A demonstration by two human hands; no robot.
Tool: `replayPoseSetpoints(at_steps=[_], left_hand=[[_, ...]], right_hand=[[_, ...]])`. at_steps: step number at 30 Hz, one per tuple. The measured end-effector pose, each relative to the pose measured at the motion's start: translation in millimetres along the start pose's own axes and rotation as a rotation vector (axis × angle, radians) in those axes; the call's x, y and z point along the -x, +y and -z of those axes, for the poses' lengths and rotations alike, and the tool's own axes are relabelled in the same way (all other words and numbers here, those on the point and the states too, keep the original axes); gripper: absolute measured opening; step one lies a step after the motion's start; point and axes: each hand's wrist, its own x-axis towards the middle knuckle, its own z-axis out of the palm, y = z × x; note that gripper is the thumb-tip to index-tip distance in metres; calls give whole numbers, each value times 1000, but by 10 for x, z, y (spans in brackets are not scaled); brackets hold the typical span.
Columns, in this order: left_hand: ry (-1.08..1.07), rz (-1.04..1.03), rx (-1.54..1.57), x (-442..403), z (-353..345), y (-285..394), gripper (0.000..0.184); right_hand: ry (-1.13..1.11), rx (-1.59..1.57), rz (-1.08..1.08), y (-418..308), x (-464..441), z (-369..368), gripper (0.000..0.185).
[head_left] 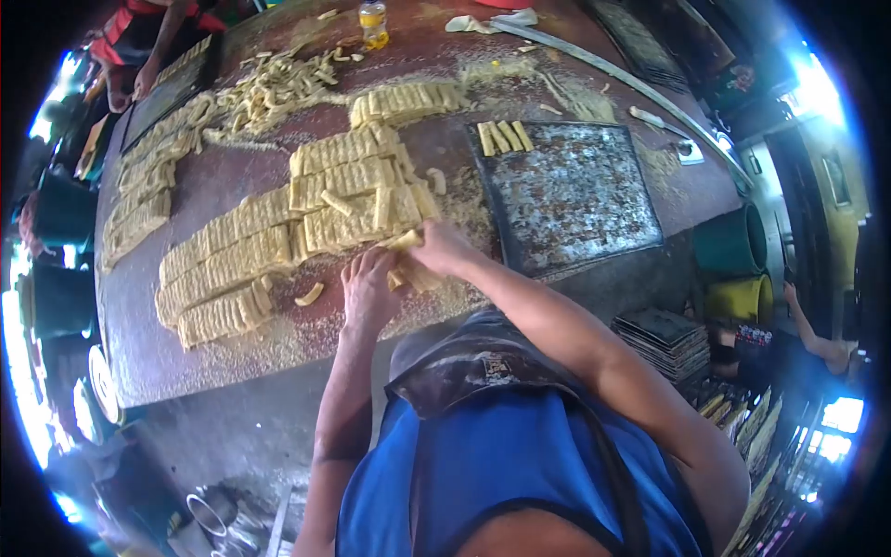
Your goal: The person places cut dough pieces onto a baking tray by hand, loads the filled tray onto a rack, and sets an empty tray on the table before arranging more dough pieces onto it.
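My right hand (pixel 444 249) is closed around a pale dough stick (pixel 405 240) at the front edge of stacked dough sticks (pixel 348 186). Close by, my left hand (pixel 369 286) lies with its fingers stretched toward the stack. A short dough piece (pixel 395 279) shows beside its thumb; whether they touch I cannot tell. Two loose sticks lie across the stack's top. Right of my hands is a dark, flour-marked baking tray (pixel 575 195) with several dough sticks (pixel 506 137) in its upper left corner.
The red-brown table (pixel 232 176) is dusted with crumbs. A loose dough heap (pixel 278 88), an oil bottle (pixel 373 23), a long metal strip (pixel 631 76) and a white-bladed scraper (pixel 689 150) lie beyond. Another person's arm (pixel 165 42) is at upper left. Stacked trays (pixel 661 339) stand lower right.
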Motion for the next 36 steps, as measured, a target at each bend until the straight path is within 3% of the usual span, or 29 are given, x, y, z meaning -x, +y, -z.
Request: replayPoseSetpoints(at_steps=[1,3,4,6,7,10,11,12,14,17,18,20,23,25,28,32,34,36], left_hand=[[34,6,-9,8,-22,-19,71],[69,34,-3,-12,-1,5,71],[69,28,3,-21,47,40,71],[-44,107,10,-84,175,135,71],[-133,121,-42,-131,304,218,75],[-196,223,81,-307,430,313,77],[-141,255,153,-385,490,368,77],[-82,291,224,-485,573,515,63],[87,266,306,-690,487,612,51],[87,140,282,-1192,199,933,45],[77,154,272,-1358,66,1114,45],[2,130,253,-1795,-218,1421,44],[-47,86,248,-2333,-596,1788,43],[107,-49,18,-2542,-855,1963,44],[172,-135,-28,-2750,-1155,2124,47],[101,-160,-143,-2869,-1201,2231,52],[103,-157,-134,-2902,-1181,2296,53],[115,-195,-124,-2894,-1227,2376,53]], right_hand=[[11,2,-8,56,-26,-24,35],[-30,-257,222,139,-70,-2,42],[-24,-254,217,187,-65,45,42],[-286,-671,-41,284,-62,204,46],[-283,-681,39,354,-125,204,49],[-286,-560,-18,420,-77,594,48],[-213,-499,129,526,-118,736,49],[-268,-527,51,433,8,1121,46],[-42,-488,68,877,-311,1483,43],[227,-368,-30,1305,-628,2256,35],[298,-386,13,1455,-797,2388,37],[475,-85,187,1691,-1138,2471,39],[451,6,162,1751,-1284,2488,42],[464,14,151,1792,-1222,2558,41],[445,20,93,1842,-1171,2692,40],[438,31,150,1996,-1217,2773,39],[399,-248,231,2079,-1202,2849,39],[435,-205,345,2140,-1160,2879,42]])
